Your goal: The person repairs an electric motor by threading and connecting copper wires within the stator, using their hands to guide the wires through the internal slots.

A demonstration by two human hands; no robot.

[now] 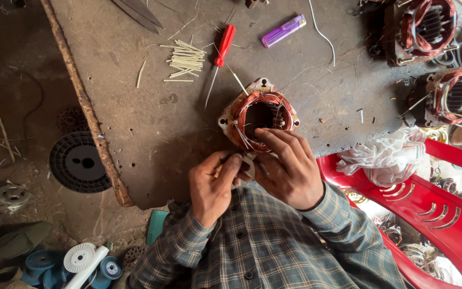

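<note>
I observe the motor stator (259,115), a square-framed core wound with copper wire, lying on the table (135,107) near its front edge, directly ahead of both hands. My left hand (215,184) is closed, thumb and fingers pinching a small pale piece just below the stator; what that piece is, I cannot tell. My right hand (290,168) lies against the left, fingers curled, with the fingertips (263,132) touching the lower rim of the copper winding. Thin pale leads hang from the winding toward both hands. Behind the stator, a red-handled screwdriver (219,59) lies at an angle, tip toward me, beside a loose pile of pale sticks (185,60). A purple lighter (283,30) lies farther back. Two more wound stators (453,93) sit at the table's right end. A red plastic chair (434,206) carrying a crumpled bag (386,155) stands to my right.
</note>
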